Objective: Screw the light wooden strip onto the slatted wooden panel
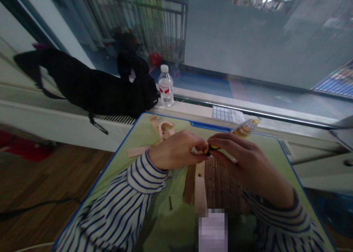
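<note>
My left hand (183, 149) is closed, its thumb and fingertips pinching one end of a short yellow-and-black tool (211, 148) that looks like a screwdriver. From the other side my right hand (244, 158) has its fingers bent around the same tool. Most of it is hidden by the fingers. Below the hands lies a pale wooden strip (200, 187) with a hole, on a brown grooved board (220, 182) that looks like cardboard. A dark screw (170, 203) rests on the table left of the strip.
Curved wooden pieces (165, 127) and a flat wooden piece (135, 151) lie on the blue-edged table (125, 136). A clear plastic container with yellow (246, 127) is at the far edge. On the sill are a water bottle (166, 90), black bag (110, 90) and gridded paper (222, 113).
</note>
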Demonstrator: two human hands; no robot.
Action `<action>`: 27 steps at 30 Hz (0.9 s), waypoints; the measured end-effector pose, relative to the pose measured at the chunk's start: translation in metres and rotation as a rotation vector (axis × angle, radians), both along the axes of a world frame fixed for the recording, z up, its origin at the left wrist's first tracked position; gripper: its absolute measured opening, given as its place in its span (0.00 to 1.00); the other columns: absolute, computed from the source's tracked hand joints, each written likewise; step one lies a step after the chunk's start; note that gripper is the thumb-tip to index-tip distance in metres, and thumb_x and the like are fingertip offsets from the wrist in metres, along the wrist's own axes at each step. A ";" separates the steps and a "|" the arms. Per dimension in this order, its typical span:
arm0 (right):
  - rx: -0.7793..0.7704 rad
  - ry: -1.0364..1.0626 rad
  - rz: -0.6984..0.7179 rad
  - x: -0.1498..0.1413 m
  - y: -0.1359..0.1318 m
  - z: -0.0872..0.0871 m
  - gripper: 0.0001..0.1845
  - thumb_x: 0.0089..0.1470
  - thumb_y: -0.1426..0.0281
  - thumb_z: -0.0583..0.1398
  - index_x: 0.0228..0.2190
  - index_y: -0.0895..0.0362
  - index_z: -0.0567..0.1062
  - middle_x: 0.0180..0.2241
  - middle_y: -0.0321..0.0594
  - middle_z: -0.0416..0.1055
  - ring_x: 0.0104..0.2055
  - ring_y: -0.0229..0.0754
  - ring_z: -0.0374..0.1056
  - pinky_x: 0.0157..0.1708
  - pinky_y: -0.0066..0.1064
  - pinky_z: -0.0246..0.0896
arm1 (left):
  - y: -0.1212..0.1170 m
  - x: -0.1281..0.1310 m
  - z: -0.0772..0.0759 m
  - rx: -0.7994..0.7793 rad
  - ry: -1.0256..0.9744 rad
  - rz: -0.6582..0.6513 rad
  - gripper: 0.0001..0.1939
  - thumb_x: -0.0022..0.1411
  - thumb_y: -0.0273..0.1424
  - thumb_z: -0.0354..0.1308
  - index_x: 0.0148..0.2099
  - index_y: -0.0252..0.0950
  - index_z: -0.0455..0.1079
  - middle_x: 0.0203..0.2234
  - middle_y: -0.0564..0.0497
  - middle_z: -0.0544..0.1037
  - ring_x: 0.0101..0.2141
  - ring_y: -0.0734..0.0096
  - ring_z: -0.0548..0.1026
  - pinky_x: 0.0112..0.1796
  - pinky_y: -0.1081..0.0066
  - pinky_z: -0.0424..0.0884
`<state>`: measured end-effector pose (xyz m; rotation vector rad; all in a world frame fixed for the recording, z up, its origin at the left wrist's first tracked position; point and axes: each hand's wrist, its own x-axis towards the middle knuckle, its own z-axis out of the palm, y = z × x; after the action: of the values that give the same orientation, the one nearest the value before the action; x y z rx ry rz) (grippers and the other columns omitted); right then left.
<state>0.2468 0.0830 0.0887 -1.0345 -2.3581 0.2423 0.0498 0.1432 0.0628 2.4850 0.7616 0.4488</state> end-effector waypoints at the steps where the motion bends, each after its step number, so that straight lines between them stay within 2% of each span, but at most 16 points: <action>1: -0.002 0.006 -0.004 0.000 0.001 -0.001 0.11 0.61 0.73 0.56 0.45 0.56 0.70 0.45 0.39 0.72 0.45 0.36 0.69 0.45 0.31 0.66 | 0.000 0.000 0.000 0.001 0.010 0.001 0.05 0.60 0.31 0.58 0.34 0.35 0.73 0.27 0.54 0.76 0.30 0.72 0.73 0.32 0.74 0.60; 9: -0.015 0.018 -0.029 0.000 0.002 -0.003 0.07 0.60 0.70 0.57 0.42 0.56 0.71 0.41 0.40 0.72 0.42 0.38 0.70 0.42 0.32 0.66 | -0.003 0.001 0.001 0.022 0.058 0.005 0.04 0.58 0.29 0.57 0.34 0.36 0.73 0.27 0.53 0.77 0.31 0.70 0.74 0.32 0.72 0.61; 13: -0.008 0.025 -0.020 -0.001 0.003 -0.004 0.08 0.60 0.71 0.56 0.42 0.56 0.71 0.41 0.41 0.72 0.42 0.39 0.70 0.41 0.33 0.66 | -0.003 0.001 0.000 0.020 0.035 0.003 0.05 0.59 0.31 0.58 0.35 0.36 0.73 0.27 0.53 0.77 0.31 0.70 0.74 0.32 0.72 0.61; 17: 0.009 0.011 -0.025 -0.001 0.002 -0.003 0.10 0.60 0.72 0.57 0.44 0.55 0.71 0.43 0.40 0.72 0.43 0.39 0.70 0.42 0.32 0.66 | -0.001 0.001 -0.002 0.013 -0.010 0.023 0.08 0.59 0.35 0.59 0.38 0.36 0.73 0.29 0.52 0.77 0.32 0.70 0.73 0.32 0.72 0.61; 23: 0.023 -0.006 -0.014 0.000 -0.001 0.000 0.17 0.59 0.71 0.58 0.51 0.56 0.68 0.48 0.42 0.71 0.48 0.39 0.69 0.46 0.32 0.66 | 0.001 0.000 -0.005 -0.008 -0.018 0.030 0.06 0.59 0.33 0.59 0.36 0.35 0.73 0.28 0.53 0.77 0.31 0.71 0.73 0.33 0.72 0.61; 27: -0.005 -0.013 0.012 0.000 0.000 -0.001 0.16 0.60 0.73 0.55 0.50 0.54 0.69 0.48 0.41 0.71 0.48 0.38 0.69 0.47 0.33 0.66 | 0.001 0.000 -0.004 -0.018 -0.015 0.014 0.07 0.61 0.33 0.57 0.36 0.35 0.73 0.28 0.54 0.76 0.32 0.72 0.73 0.33 0.72 0.61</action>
<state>0.2465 0.0828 0.0875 -1.0270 -2.3771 0.2473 0.0493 0.1437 0.0591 2.4582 0.7744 0.4630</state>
